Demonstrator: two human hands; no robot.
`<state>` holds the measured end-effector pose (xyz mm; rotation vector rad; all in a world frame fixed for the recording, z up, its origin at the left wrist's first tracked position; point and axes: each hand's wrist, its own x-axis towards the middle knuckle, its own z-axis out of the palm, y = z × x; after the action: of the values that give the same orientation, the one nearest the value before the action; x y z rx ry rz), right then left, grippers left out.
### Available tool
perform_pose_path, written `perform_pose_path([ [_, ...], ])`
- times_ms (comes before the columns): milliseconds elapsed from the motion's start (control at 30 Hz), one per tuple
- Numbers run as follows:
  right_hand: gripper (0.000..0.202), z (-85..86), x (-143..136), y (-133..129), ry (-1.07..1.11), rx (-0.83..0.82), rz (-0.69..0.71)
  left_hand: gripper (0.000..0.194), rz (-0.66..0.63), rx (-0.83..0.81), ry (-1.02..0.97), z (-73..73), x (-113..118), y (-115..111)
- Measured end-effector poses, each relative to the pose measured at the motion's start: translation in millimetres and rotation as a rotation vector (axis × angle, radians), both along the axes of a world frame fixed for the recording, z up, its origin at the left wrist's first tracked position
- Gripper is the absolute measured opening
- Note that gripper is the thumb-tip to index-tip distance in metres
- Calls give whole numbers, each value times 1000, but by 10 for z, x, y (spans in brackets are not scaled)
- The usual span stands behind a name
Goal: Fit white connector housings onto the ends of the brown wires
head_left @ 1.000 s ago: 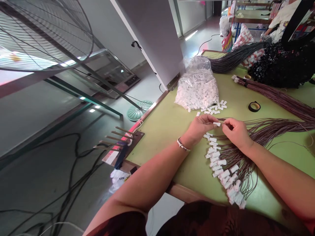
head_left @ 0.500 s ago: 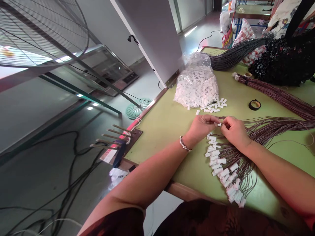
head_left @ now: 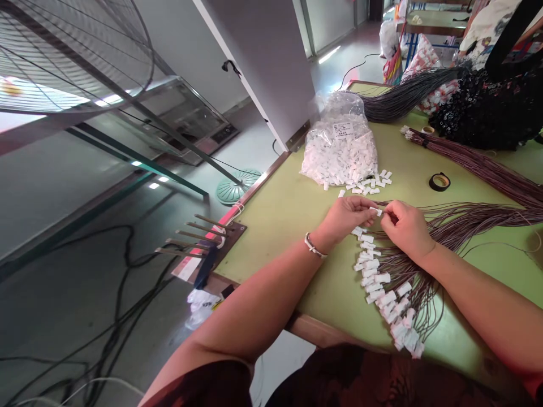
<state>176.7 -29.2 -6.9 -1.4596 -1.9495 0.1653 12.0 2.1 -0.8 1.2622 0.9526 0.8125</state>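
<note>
Thumb and fingers of my left hand [head_left: 348,218] pinch a small white connector [head_left: 376,211] above the green table. Close on its right, my right hand [head_left: 405,227] is closed, its fingertips at the connector's end; what lies between them is too small to make out. A bundle of brown wires [head_left: 470,217] runs from the right under my right hand. White connectors [head_left: 382,278] on wire ends lie in a curved row below my hands. Behind my hands stands a clear bag of white connectors [head_left: 339,144], with loose ones [head_left: 369,185] at its front.
On the green table [head_left: 271,226] lie a black tape roll [head_left: 439,181], a second brown wire bundle [head_left: 475,161] and black wires [head_left: 407,93]. A pronged rack [head_left: 212,240] sits at the left edge. A fan [head_left: 76,56] stands left; a person [head_left: 487,28] is at the back right.
My left hand has shifted slightly left, and more of the white connector shows between its fingertips. My right hand has barely moved.
</note>
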Motion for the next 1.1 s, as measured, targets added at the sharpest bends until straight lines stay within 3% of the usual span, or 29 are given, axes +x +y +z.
perform_pose_path([
  [333,10,-41,-19,20,156,-112,-27,6,57,143,159,-55,119,-65],
  [533,9,14,4,38,446,-343,-15,8,47,437,276,-96,41,-43],
  [633,8,33,10,35,524,-418,-24,9,75,352,240,-58,7,-13],
  [867,6,47,31,25,484,-359,-67,15,68,96,-3,40,-72,51],
  [1000,6,64,33,11,440,-281,-41,18,-85,-23,-73,16,-87,56],
  [1100,7,69,30,1,405,-248,-32,21,-104,-56,-109,-12,-64,52],
])
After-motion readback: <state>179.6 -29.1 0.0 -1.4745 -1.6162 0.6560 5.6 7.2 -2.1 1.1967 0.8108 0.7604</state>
